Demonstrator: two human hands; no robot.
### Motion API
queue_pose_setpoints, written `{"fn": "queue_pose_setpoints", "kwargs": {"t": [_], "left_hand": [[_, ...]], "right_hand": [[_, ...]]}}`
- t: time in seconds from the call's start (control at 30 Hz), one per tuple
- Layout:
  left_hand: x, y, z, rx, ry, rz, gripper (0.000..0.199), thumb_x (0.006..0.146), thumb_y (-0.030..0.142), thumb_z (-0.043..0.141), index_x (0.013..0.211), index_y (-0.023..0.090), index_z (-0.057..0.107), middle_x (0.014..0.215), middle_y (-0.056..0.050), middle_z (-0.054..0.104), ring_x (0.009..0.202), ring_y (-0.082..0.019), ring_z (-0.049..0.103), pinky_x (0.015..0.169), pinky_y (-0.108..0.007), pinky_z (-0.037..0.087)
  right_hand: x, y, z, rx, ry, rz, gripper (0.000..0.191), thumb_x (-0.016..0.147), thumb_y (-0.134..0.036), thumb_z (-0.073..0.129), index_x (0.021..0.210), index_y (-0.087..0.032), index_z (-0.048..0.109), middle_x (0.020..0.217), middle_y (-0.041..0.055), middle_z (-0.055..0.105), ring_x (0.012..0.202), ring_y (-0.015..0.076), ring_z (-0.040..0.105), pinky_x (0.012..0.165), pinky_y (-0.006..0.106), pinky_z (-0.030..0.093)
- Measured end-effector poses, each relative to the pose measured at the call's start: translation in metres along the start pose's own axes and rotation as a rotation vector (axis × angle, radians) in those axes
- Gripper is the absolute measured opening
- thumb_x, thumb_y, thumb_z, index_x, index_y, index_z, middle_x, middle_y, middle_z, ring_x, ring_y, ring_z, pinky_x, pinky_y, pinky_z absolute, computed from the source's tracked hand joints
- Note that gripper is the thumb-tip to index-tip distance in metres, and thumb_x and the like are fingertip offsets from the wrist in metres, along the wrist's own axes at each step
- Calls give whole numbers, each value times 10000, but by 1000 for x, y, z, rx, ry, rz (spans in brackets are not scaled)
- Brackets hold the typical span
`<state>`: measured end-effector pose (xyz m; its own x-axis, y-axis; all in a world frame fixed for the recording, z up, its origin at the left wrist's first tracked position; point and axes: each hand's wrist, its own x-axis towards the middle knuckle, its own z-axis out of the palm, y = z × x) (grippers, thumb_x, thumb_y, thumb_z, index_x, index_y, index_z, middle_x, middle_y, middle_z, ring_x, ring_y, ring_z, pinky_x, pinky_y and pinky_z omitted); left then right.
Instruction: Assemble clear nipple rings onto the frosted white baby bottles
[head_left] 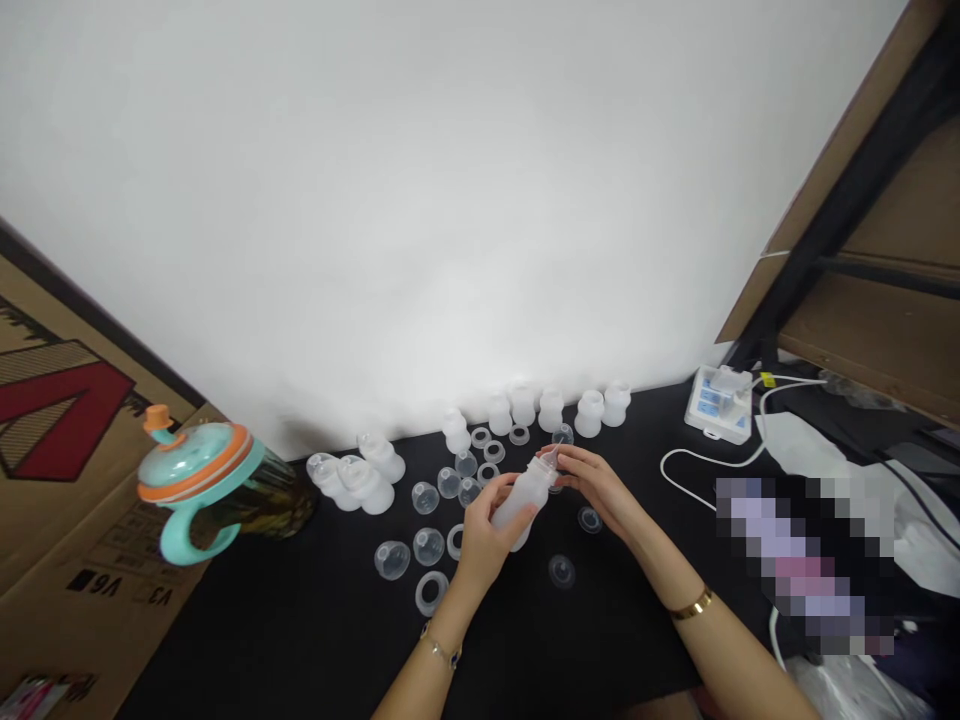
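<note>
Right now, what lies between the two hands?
In the head view, a white bottle: the left hand grips its body; its clear nipple points toward the right hand.

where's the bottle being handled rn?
Head view, just right of centre in the lower half: the bottle is tilted in the left hand, with the right hand at its neck end, in front of the standing white bottles.

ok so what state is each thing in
left hand, closed around the baby bottle
baby bottle, tilted, neck up
right hand, fingertips at the nipple, grip unclear
nipple, at the bottle's mouth
left cluster of bottles, clear caps on
back row bottles, upright, no clear caps visible
loose clear domed caps, off bottles
collar rings, loose
drinking jug, lid on
</note>
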<state>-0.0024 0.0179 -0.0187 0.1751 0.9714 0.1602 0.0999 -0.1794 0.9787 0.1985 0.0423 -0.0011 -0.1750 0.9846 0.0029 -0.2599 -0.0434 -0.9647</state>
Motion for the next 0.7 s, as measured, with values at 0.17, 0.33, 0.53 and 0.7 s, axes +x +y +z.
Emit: {"fn": "queue_pose_setpoints", "kwargs": {"t": [0.17, 0.33, 0.53, 0.7], "left_hand": [[0, 0, 1, 3, -1, 12, 412, 775, 363, 716, 1126, 162, 635, 951, -77, 753, 868, -243, 705, 773, -328, 539], [0, 0, 1, -10, -18, 15, 422, 781, 362, 718, 1140, 160, 625, 964, -83, 750, 889, -246, 700, 767, -324, 538], [0, 0, 1, 30, 2, 16, 421, 760, 356, 721, 1124, 160, 642, 954, -82, 754, 883, -253, 703, 780, -338, 539], [0, 1, 1, 42, -3, 18, 427, 754, 348, 727, 1130, 163, 640, 961, -81, 754, 885, -250, 702, 785, -338, 537]], "right_hand": [[1, 2, 0, -13, 4, -1, 316, 808, -449, 718, 1005, -204, 757, 1064, 89, 713, 986, 256, 632, 769, 330, 521], [1, 3, -1, -27, 18, -14, 288, 791, -441, 739, 950, -201, 746, 1000, 74, 707, 902, 225, 632, 752, 326, 519], [2, 4, -2, -51, 31, -11, 293, 770, -459, 753, 895, -195, 727, 912, 53, 691, 816, 198, 622, 704, 306, 518], [3, 6, -3, -50, 35, -11, 275, 768, -456, 760, 854, -199, 711, 861, 30, 681, 773, 178, 612, 684, 294, 502]]}}
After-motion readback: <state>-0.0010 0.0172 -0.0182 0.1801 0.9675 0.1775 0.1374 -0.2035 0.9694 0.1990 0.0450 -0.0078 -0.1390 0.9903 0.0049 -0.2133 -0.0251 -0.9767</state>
